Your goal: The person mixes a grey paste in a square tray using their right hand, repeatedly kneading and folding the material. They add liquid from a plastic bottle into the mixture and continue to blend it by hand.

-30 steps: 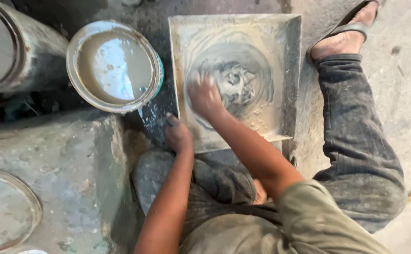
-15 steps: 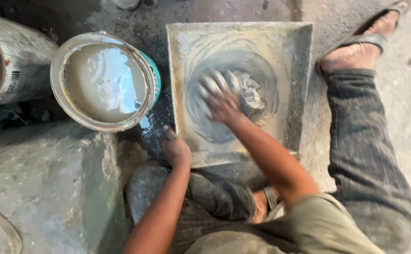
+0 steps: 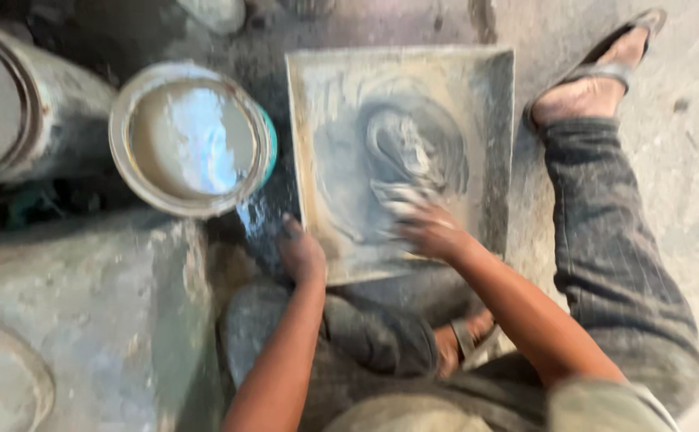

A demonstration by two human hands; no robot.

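A square grey tray [image 3: 493, 120] lies on the ground between my knees, smeared with wet grey slurry in swirled marks. My right hand [image 3: 425, 224] presses flat into the slurry near the tray's near side, fingers spread and coated in the grey paste. My left hand [image 3: 301, 252] rests on the tray's near left corner, gripping its edge. A round can [image 3: 263, 132] holding pale cloudy liquid stands just left of the tray.
A large grey drum [image 3: 21, 112] lies at the far left. A dusty grey slab [image 3: 85, 320] fills the lower left. My right foot in a sandal [image 3: 597, 76] is planted right of the tray; my other sandalled foot [image 3: 465, 340] is tucked under me.
My right hand has swept from the tray's middle down toward its near edge, smearing the slurry. My left hand stays at the corner. The view has shifted slightly.
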